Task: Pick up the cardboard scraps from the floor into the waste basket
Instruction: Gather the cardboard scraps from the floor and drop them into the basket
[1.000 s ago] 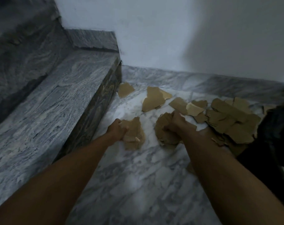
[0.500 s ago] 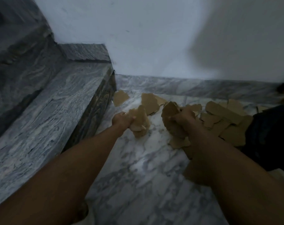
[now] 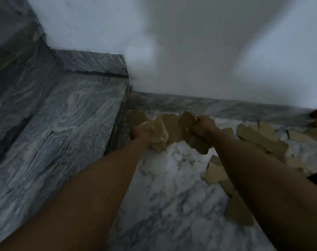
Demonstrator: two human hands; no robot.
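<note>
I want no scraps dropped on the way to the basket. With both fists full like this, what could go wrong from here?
1. The left hand grips a loose bundle of scraps; pieces hang below the fist and might slip out.
2. The right hand holds a similar bundle, so neither hand is free to catch anything.
3. Many scraps on the floor lie beside the right arm, easy to scatter.

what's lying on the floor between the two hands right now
In the head view, a flat cardboard scrap lies on the marble floor in the gap between the left hand and the right hand; each hand grips its own bunch of scraps.
</note>
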